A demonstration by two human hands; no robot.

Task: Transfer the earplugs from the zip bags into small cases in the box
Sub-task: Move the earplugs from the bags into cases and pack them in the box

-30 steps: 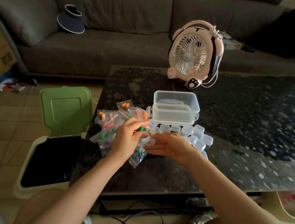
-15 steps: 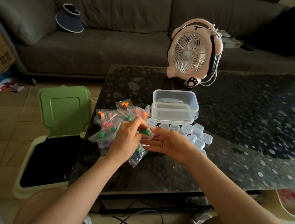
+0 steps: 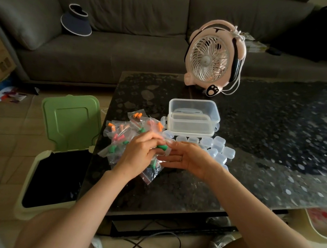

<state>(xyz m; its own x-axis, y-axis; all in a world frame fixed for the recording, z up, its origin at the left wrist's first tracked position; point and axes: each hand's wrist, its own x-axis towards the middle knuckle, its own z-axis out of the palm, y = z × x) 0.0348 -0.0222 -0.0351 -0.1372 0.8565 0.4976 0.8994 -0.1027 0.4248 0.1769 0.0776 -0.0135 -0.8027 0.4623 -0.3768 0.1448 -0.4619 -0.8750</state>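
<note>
My left hand (image 3: 136, 153) is gripping a zip bag (image 3: 167, 151) of green earplugs (image 3: 161, 147); my right hand (image 3: 190, 159) is holding its grip open, fingertips (image 3: 163, 161) touching the bag.

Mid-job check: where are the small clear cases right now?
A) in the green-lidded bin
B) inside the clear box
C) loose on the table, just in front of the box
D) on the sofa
C: the small cases lie in a loose cluster on the dark table, along the near side of the clear box.
</note>
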